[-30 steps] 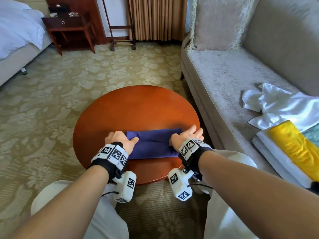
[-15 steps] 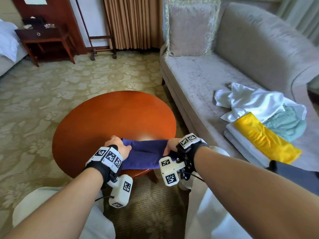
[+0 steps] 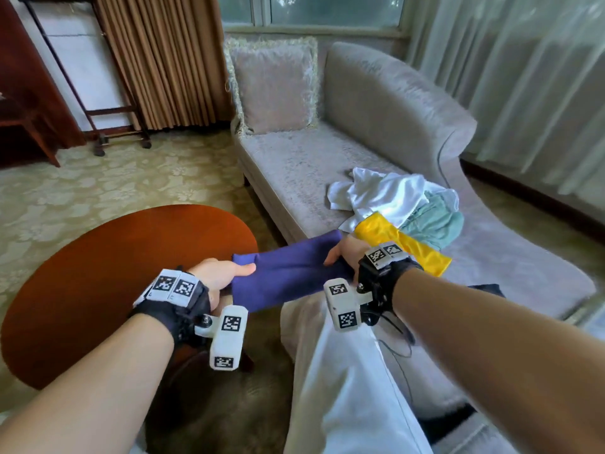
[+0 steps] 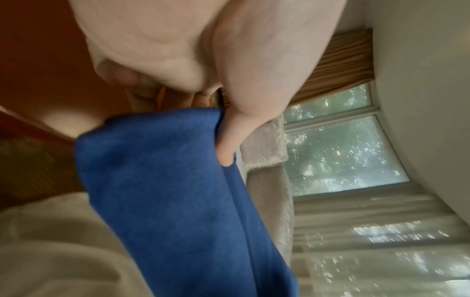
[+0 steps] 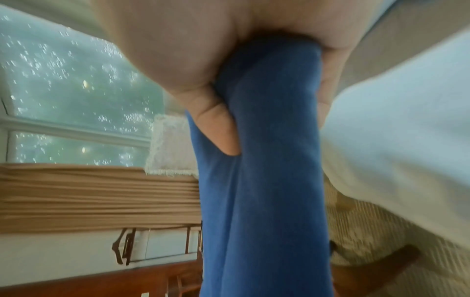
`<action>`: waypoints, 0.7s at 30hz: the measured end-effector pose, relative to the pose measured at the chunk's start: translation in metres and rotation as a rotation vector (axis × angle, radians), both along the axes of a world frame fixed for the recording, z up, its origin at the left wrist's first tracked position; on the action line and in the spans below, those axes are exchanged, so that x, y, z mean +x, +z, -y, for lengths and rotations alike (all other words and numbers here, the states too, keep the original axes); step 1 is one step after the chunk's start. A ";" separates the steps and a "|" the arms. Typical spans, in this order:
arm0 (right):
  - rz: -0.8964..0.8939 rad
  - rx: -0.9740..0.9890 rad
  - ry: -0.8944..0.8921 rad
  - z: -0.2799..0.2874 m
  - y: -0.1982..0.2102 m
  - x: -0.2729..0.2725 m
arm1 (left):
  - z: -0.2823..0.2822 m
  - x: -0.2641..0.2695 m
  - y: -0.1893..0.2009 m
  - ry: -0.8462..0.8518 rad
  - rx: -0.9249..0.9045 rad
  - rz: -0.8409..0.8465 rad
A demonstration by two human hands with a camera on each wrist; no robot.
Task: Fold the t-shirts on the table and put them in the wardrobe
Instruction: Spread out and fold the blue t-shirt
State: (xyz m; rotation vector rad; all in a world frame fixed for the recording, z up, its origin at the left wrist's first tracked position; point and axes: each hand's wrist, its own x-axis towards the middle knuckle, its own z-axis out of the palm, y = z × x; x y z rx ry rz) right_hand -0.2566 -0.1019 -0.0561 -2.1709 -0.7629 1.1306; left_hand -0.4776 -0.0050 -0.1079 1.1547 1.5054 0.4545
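Note:
A folded dark blue t-shirt [image 3: 288,273] hangs in the air between my two hands, off the right edge of the round wooden table [image 3: 98,273] and above my lap. My left hand [image 3: 222,273] grips its left end, thumb on top [image 4: 229,144]. My right hand [image 3: 343,253] clasps its right end, close to the sofa seat. In the wrist views the blue cloth [image 4: 172,191] [image 5: 267,160] runs out from each fist. A folded yellow shirt [image 3: 402,244] lies on the sofa just beyond my right hand.
The grey sofa [image 3: 311,168] carries a crumpled white garment [image 3: 383,194], a pale green one [image 3: 435,221] and a cushion [image 3: 275,83]. My legs in white trousers [image 3: 343,388] are below the shirt. Patterned carpet [image 3: 114,188] surrounds the table.
Both hands lifted the folded blue shirt off the table and carried it right, towards the sofa. My head turned right, bringing the window and clothes pile into view.

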 end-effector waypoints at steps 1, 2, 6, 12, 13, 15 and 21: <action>0.010 0.005 -0.030 0.011 0.006 0.015 | 0.005 0.017 0.004 -0.024 0.009 0.034; 0.008 0.014 -0.046 0.022 0.010 0.031 | 0.012 0.034 0.011 -0.063 0.007 0.061; -0.005 0.093 -0.220 0.070 0.025 0.089 | 0.043 0.109 0.035 -0.161 -0.031 0.231; -0.136 0.121 -0.582 0.133 0.028 0.170 | 0.085 0.213 0.049 -0.315 -0.077 0.356; -0.142 0.112 -0.622 0.142 0.024 0.183 | 0.093 0.227 0.046 -0.335 -0.094 0.359; -0.162 0.106 -0.675 0.157 0.018 0.201 | 0.106 0.251 0.035 -0.343 -0.127 0.363; -0.045 0.008 -0.725 0.173 -0.023 0.250 | 0.125 0.291 -0.008 -0.316 -0.218 0.308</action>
